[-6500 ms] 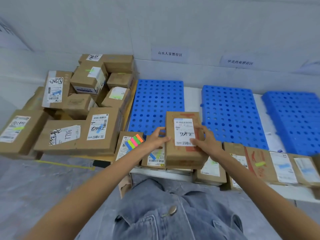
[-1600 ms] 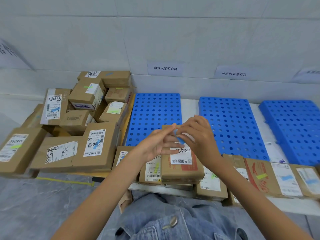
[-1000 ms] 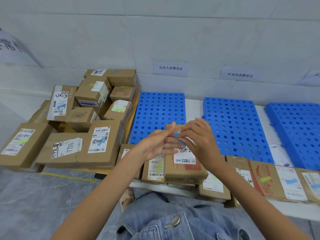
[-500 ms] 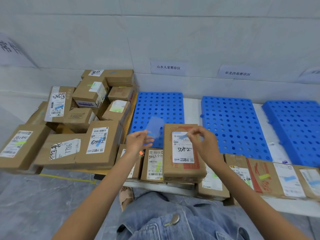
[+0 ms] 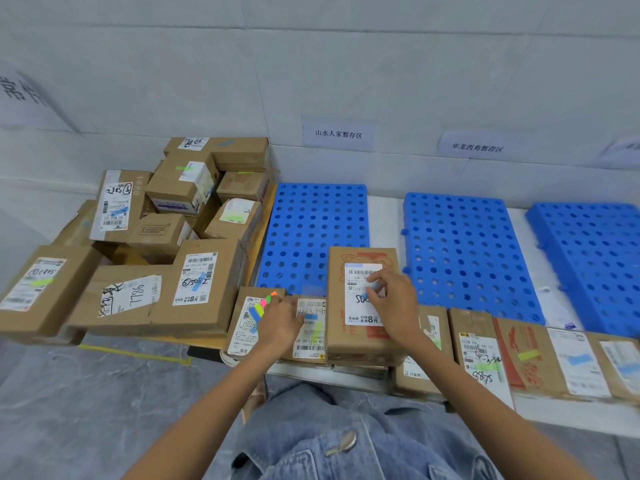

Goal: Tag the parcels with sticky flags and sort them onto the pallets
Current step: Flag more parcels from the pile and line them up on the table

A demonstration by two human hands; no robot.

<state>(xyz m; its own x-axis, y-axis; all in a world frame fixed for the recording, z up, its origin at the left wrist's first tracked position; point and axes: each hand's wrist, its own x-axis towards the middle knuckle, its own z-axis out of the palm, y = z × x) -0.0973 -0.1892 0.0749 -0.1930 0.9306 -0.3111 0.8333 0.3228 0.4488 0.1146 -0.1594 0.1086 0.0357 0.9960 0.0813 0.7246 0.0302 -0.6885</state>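
A brown parcel (image 5: 358,332) with a white label lies on top of the front row of parcels, its far end over the left blue pallet (image 5: 311,230). My right hand (image 5: 393,304) pinches a small blue sticky flag (image 5: 373,289) and holds it down on that label. My left hand (image 5: 281,322) rests on the parcels just left of it, holding the pad of coloured sticky flags (image 5: 262,305). The middle blue pallet (image 5: 460,251) and the right blue pallet (image 5: 595,258) carry nothing.
A pile of several flagged parcels (image 5: 166,237) fills the wooden pallet at the left. More parcels (image 5: 519,358) line the front edge to the right. Paper signs (image 5: 338,134) hang on the wall above the pallets. My denim-covered knees are below.
My left hand has dropped with the flag pad from above the left pallet onto the front parcels. My right hand has brought the blue flag down onto the parcel's label.
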